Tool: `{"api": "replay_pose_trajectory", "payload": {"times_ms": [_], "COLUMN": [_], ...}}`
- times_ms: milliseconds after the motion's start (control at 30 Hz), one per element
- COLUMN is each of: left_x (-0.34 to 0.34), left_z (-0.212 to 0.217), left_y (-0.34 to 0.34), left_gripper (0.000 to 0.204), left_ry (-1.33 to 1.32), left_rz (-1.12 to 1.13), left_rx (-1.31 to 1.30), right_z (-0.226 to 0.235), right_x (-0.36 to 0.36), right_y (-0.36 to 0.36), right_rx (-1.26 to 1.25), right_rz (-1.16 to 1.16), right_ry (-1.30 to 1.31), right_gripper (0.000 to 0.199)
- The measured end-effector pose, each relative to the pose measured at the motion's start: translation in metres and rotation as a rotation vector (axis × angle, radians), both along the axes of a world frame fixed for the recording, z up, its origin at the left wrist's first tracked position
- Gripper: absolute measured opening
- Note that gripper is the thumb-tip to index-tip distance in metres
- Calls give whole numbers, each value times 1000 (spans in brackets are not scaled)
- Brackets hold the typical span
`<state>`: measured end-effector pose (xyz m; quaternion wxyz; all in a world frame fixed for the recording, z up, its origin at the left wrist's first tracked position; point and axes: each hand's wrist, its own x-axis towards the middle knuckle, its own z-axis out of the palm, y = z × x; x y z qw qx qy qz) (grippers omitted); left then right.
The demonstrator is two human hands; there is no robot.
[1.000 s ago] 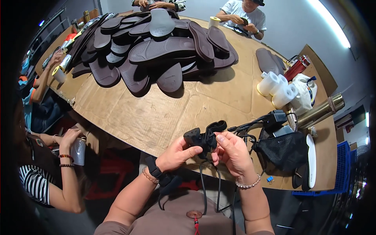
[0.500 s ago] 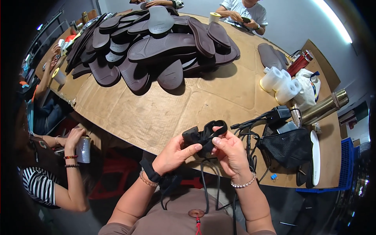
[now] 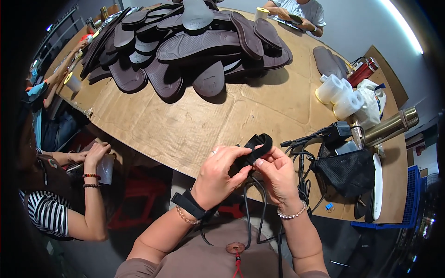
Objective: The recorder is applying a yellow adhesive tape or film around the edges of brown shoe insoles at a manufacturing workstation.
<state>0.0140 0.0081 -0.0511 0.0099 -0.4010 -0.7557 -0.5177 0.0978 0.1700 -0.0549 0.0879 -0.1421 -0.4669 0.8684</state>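
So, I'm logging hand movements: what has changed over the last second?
The left hand has turned its back upward, its fingers shifting right over the black device with a looped strap. The right hand still grips it; neither has visibly let go. The heap of mostly dark brown, foot-shaped soles stayed put.

Surface (image 3: 185, 127): tan, cardboard-like, creased and scuffed, curved by the lens. Far left to centre: big overlapping heap of dark brown insoles (image 3: 199, 47). Yellow-ended roll (image 3: 72, 82) near left edge, another roll (image 3: 261, 14) at far side. Far right: smaller group of brown insoles (image 3: 328, 61), well apart from heap; red flask (image 3: 364, 72) beside. Right: cluster of translucent rolls (image 3: 330, 89), white bag (image 3: 371, 103), gold-coloured cylinder (image 3: 394, 127). Near right: black cables (image 3: 302, 160), black mesh pouch (image 3: 345, 171), long white sole-shaped piece (image 3: 377, 187), small blue clip (image 3: 329, 206) by the edge.
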Motion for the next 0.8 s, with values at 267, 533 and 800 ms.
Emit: {"api": "replay_pose_trajectory", "payload": {"times_ms": [267,533,800], "left_x": [-1,-34,-44], "left_z": [-5,-12,5], "left_y": [-5,-24,-24], "left_gripper": [67,72,58], "left_ry": [-207,-733,-722], "left_rz": [-24,-217,-408], "left_rx": [73,-55,-256], "right_z": [1,4,14], "right_x": [2,-5,1], "right_y": [-8,-10,1], "right_rx": [1071,1244,576], "right_rz": [-121,2,211], "right_ry": [-185,-114,-170], "right_gripper": [41,73,65]}}
